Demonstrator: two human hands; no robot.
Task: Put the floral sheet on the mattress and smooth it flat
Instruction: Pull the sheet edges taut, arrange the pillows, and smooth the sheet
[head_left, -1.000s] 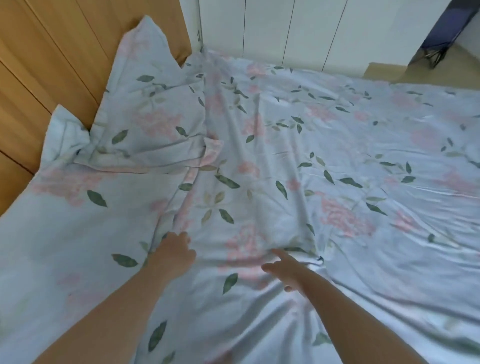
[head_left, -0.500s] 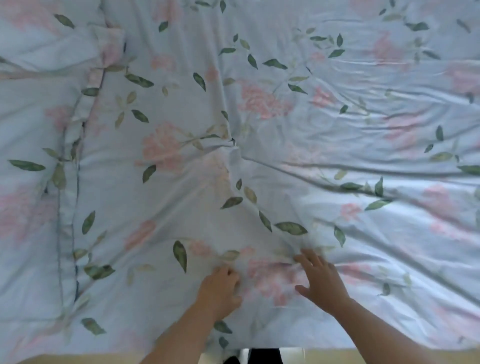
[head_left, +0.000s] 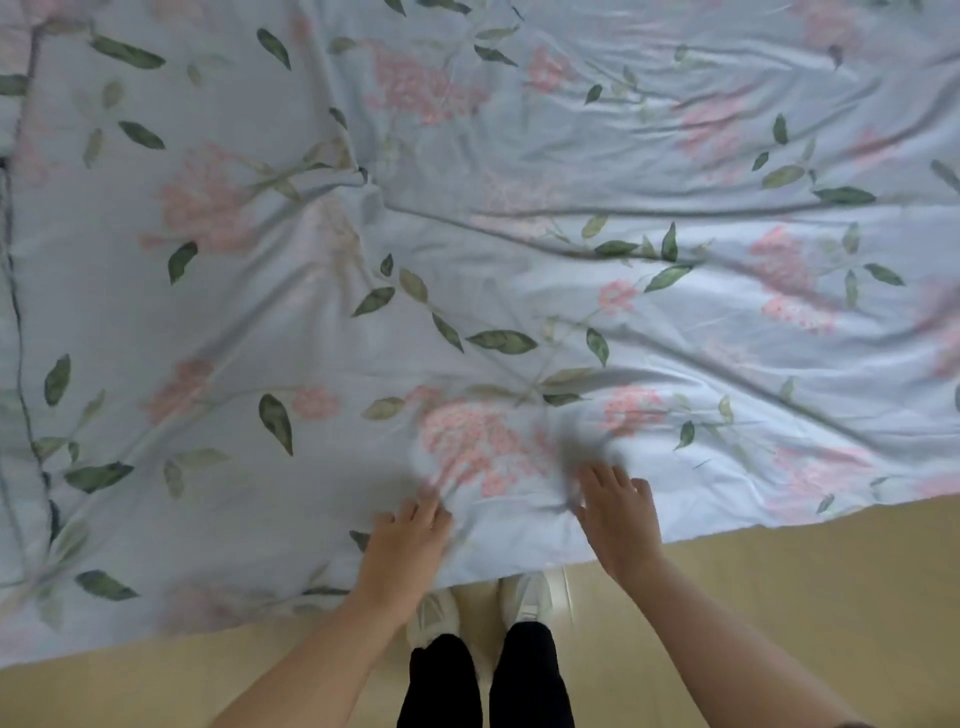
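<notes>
Found floral sheet (head_left: 493, 260) spread wide, filling the view from left border to right and up to the top: pale blue, with pink flowers and green leaves. Traced near hem (head_left: 727, 535) slanting along the tan floor (head_left: 779, 597), lower in the view at left, higher at right. Noted long creases (head_left: 623, 213) fanning out from a puckered point left of centre, rightward and down to the right. Noted a dark seam line (head_left: 21, 322) down the far left side.

Located left hand (head_left: 402, 540) on the sheet just inside the near hem, palm down, thumb out to the left, fingers bent onto the cloth. Cannot tell through the blur whether pinching cloth or only pressing.

Located right hand (head_left: 618, 519) near it to the right, also on the sheet by the hem, palm down, fingers fairly straight and slightly spread, pressing the cloth and gripping nothing. Noted cloth bunched and blurred just beyond the right fingertips, beside a large pink flower cluster (head_left: 478, 447) just above the gap between the hands.

Saw white shoes (head_left: 524, 597) and dark trouser legs (head_left: 441, 680) on the floor between the arms, toes partly under the hem.
</notes>
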